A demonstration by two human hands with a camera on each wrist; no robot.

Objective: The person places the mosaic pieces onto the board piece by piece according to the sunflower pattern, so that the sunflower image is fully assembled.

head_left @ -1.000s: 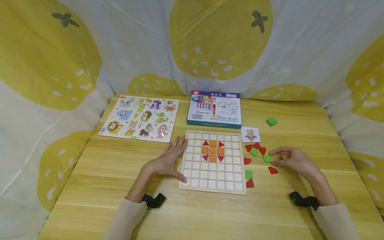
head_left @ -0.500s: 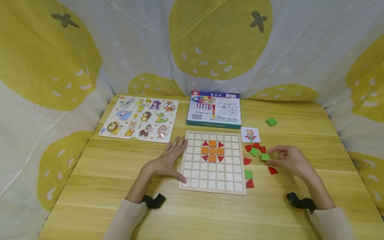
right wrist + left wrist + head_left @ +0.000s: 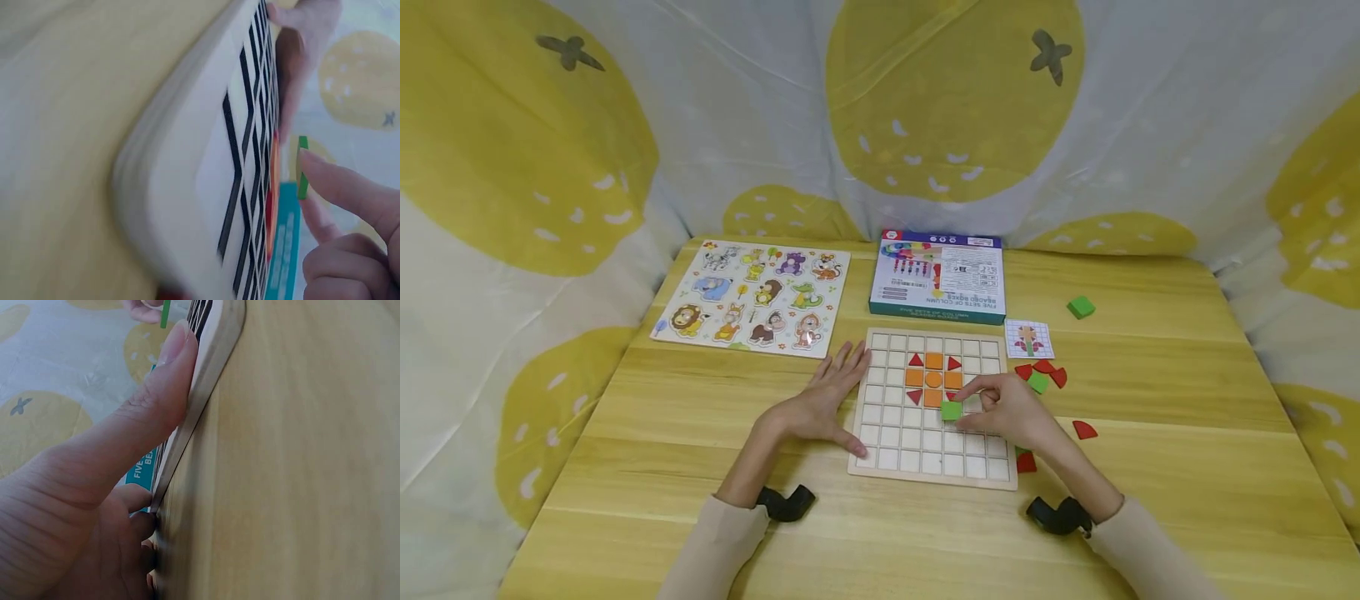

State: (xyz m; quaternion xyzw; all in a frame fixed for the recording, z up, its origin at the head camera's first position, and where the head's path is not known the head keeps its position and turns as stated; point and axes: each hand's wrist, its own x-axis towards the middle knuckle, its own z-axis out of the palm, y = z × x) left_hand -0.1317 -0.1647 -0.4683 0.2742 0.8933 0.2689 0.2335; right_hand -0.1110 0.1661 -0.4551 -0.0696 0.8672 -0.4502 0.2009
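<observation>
A pale wooden grid board (image 3: 889,437) lies at mid-table, with orange square tiles (image 3: 933,361), an orange circle tile (image 3: 933,380) and red triangle tiles (image 3: 915,360) in its cells. My left hand (image 3: 823,406) rests against the board's left edge, fingers spread and thumb at the lower corner. In the left wrist view its thumb (image 3: 178,347) lies along the board's side. Between thumb and forefinger, my right hand (image 3: 1017,408) pinches a green square tile (image 3: 951,411) over the cells just below the orange pieces. The right wrist view shows this tile (image 3: 303,169) edge-on, raised off the board.
Right of the board lie red quarter-circle tiles (image 3: 1085,430) and a green tile (image 3: 1038,382); another green tile (image 3: 1081,307) sits farther back. A pattern card (image 3: 1029,340) is near the board's upper right corner. Behind stand a box (image 3: 937,279) and an animal puzzle (image 3: 751,296).
My right hand has picked up a green square tile from the loose pieces and carried it left over the board. My left hand has stayed at the board's edge.
</observation>
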